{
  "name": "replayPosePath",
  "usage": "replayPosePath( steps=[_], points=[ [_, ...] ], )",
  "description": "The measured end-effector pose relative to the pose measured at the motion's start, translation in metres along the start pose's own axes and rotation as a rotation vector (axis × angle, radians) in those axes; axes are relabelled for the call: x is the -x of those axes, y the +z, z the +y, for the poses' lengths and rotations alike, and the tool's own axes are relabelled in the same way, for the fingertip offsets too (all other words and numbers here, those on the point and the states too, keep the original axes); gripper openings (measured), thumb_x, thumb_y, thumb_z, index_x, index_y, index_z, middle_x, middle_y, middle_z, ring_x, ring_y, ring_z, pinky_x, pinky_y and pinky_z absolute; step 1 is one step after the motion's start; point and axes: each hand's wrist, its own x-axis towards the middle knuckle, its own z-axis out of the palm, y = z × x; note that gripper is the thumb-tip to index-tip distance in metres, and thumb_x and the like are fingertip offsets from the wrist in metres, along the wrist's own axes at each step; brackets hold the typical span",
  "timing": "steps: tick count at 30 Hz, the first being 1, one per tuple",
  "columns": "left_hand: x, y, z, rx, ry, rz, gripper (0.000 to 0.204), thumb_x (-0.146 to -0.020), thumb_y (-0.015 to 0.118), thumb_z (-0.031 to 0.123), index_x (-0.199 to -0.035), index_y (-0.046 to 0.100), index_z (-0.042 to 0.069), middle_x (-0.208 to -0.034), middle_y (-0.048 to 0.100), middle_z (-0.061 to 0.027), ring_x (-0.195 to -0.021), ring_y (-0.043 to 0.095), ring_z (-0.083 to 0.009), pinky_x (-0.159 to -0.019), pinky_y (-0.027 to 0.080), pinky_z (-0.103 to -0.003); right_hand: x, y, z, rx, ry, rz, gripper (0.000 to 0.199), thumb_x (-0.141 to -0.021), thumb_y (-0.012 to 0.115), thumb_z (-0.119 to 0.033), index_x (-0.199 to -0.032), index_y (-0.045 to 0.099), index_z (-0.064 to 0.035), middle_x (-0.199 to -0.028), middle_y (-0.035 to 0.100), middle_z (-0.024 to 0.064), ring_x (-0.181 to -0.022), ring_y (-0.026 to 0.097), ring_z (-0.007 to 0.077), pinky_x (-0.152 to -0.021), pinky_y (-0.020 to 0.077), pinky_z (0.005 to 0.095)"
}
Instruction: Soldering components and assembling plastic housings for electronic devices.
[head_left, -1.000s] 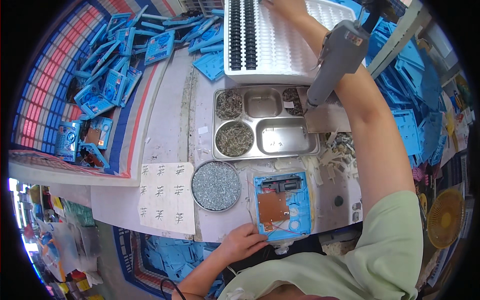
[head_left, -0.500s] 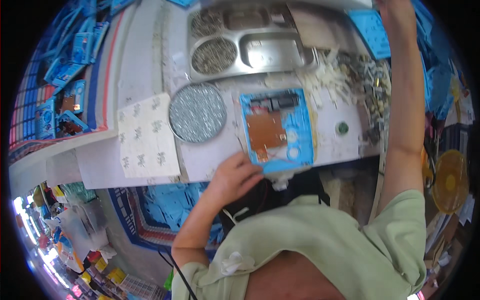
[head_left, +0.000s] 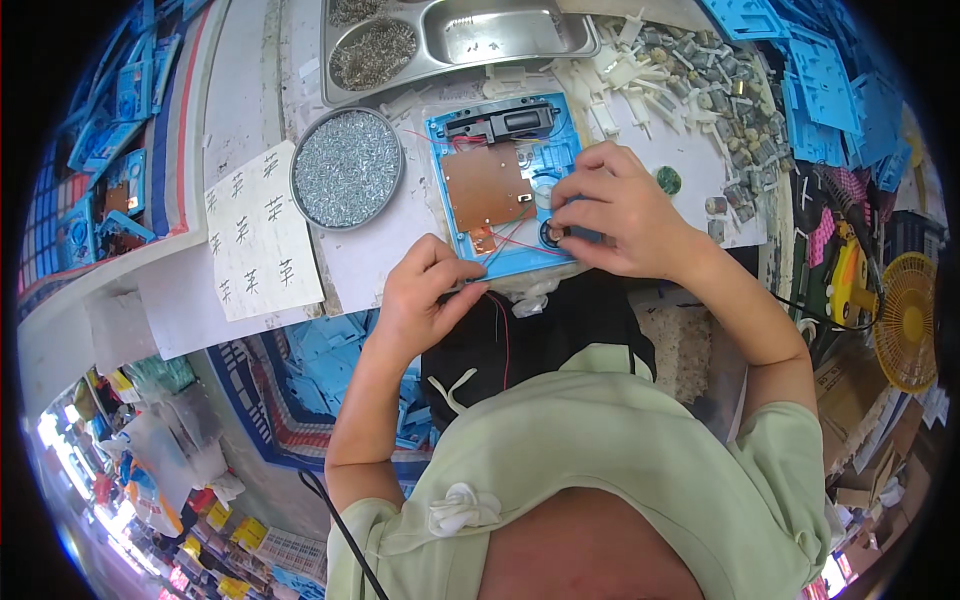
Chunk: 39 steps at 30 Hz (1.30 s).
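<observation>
Both hands work at the near edge of the blue plastic panel [head_left: 505, 185], which lies flat on the table just ahead of the body. Right hand [head_left: 615, 215] curls over the panel's lower right corner, fingertips pinched on a small round part [head_left: 551, 233]. Left hand [head_left: 425, 295], loosely closed, grips thin red and black wires [head_left: 500, 250] off the lower left corner. A round tin of screws [head_left: 346, 167] sits left of the panel.
</observation>
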Motion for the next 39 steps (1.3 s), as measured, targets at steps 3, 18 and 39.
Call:
replayPosePath(
  steps=[3,18,39],
  points=[
    [-0.002,-0.003,0.002,-0.033,0.011,-0.033,0.026,-0.073,0.083,0.007,-0.097,0.072,0.006,-0.08,0.055,-0.008,-0.071,0.058,-0.0233,-0.06,0.047,-0.033,0.001,0.003,-0.002,0.003,0.003,-0.015,0.027,-0.068,0.082,-0.016,-0.092,0.07,-0.0143,-0.106,0.065,0.0001,-0.103,0.054,0.0286,-0.091,0.0444,0.0443],
    [-0.218,-0.06,-0.013,-0.642,0.131,0.072,0.015,-0.087,0.069,0.015,-0.096,0.072,0.003,-0.091,0.071,-0.0145,-0.08,0.069,-0.0317,-0.075,0.054,-0.039,-0.005,-0.028,0.059,0.392,0.551,0.045,0.022,-0.079,0.068,-0.013,-0.097,0.062,-0.0031,-0.091,0.063,0.0145,-0.088,0.063,0.0346,-0.075,0.0503,0.0441],
    [-0.062,0.017,0.06,1.237,-0.551,0.223,0.011,-0.099,0.062,0.007,-0.108,0.06,0.0,-0.099,0.071,-0.014,-0.082,0.071,-0.0182,-0.072,0.061,-0.031,0.014,-0.041,-0.049,-0.299,0.233,0.331,0.041,-0.068,0.083,-0.001,-0.108,0.075,-0.0033,-0.09,0.063,0.0085,-0.072,0.06,0.0188,-0.06,0.0489,0.0283]
  ],
)
